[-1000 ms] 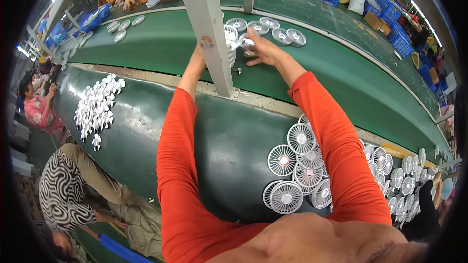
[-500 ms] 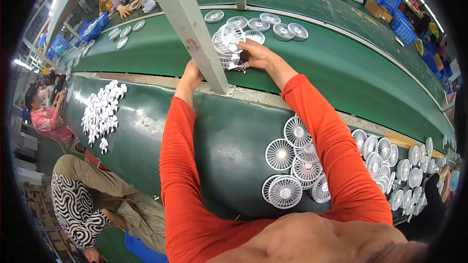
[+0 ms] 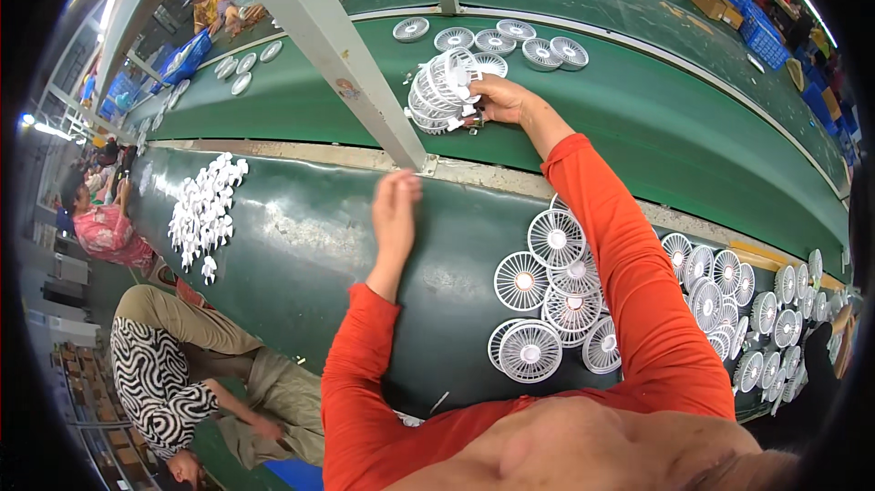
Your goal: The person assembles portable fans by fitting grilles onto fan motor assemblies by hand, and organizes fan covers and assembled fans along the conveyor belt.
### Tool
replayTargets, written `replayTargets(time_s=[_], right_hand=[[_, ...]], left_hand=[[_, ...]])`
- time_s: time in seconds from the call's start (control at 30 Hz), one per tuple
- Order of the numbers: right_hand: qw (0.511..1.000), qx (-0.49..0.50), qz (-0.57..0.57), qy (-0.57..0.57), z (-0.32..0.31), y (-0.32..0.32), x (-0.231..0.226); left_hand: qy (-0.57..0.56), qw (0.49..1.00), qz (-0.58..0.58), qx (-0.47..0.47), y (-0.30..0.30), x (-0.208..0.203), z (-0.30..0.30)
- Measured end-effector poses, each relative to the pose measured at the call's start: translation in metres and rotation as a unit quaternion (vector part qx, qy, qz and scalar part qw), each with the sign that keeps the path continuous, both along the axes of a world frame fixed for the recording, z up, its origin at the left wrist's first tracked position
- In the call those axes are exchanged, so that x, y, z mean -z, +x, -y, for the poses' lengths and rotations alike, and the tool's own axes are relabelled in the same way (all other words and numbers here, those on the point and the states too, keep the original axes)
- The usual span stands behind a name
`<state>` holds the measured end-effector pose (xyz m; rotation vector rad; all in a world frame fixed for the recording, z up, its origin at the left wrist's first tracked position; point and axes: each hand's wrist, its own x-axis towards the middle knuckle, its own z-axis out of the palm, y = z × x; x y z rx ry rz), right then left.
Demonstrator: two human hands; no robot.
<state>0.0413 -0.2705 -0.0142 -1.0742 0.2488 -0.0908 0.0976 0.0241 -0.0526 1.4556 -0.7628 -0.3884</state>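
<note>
A bunch of white fan grilles (image 3: 441,95) with small parts attached sits over the green conveyor belt, just beyond the grey post. My right hand (image 3: 499,99) is closed on its right side; how many grilles it holds cannot be made out. My left hand (image 3: 396,210) is apart from them, above the dark green worktable (image 3: 301,281) by the foot of the post. Its fingers are stretched out, slightly blurred, with nothing in them. Nearest to my right forearm lies a pile of round white fan grilles (image 3: 530,351), some overlapping.
A slanted grey post (image 3: 351,63) stands between my hands. Small white parts (image 3: 205,213) are heaped on the left of the table. More fan grilles lie on the belt (image 3: 638,131) and at the right. A co-worker in a patterned shirt (image 3: 155,373) sits at the left.
My left hand has come away from behind the post, back toward me over the table. My right hand still holds the grilles, which now show more fully beside the post.
</note>
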Motion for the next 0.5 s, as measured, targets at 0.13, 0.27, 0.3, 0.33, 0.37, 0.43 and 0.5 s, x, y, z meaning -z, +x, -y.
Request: replayTargets(time_s=[0.13, 0.27, 0.3, 0.33, 0.37, 0.43, 0.5], right_hand=[[0.999, 0.023, 0.044, 0.019, 0.002, -0.019, 0.012], [0.999, 0.017, 0.037, -0.014, 0.001, -0.031, 0.010], [0.999, 0.015, 0.028, -0.011, -0.001, -0.034, 0.009], [0.999, 0.020, 0.032, -0.014, -0.003, -0.038, 0.009], [0.999, 0.008, 0.042, 0.000, -0.004, -0.042, 0.007], [0.998, 0.026, 0.053, 0.011, 0.002, -0.058, 0.012], [0.998, 0.031, 0.046, 0.029, 0.004, -0.073, 0.013]], left_hand=[[0.033, 0.986, 0.161, 0.037, -0.042, -0.016, 0.020], [0.008, 0.995, 0.096, -0.015, -0.031, -0.019, 0.088], [-0.003, 0.992, 0.118, -0.045, -0.024, -0.016, 0.104], [0.005, 0.988, 0.119, -0.095, -0.020, -0.014, 0.116], [0.000, 0.990, 0.098, -0.105, -0.012, -0.013, 0.122], [-0.016, 0.995, 0.024, -0.091, -0.010, -0.017, 0.132], [-0.004, 0.994, 0.077, -0.083, -0.017, -0.014, 0.128]])
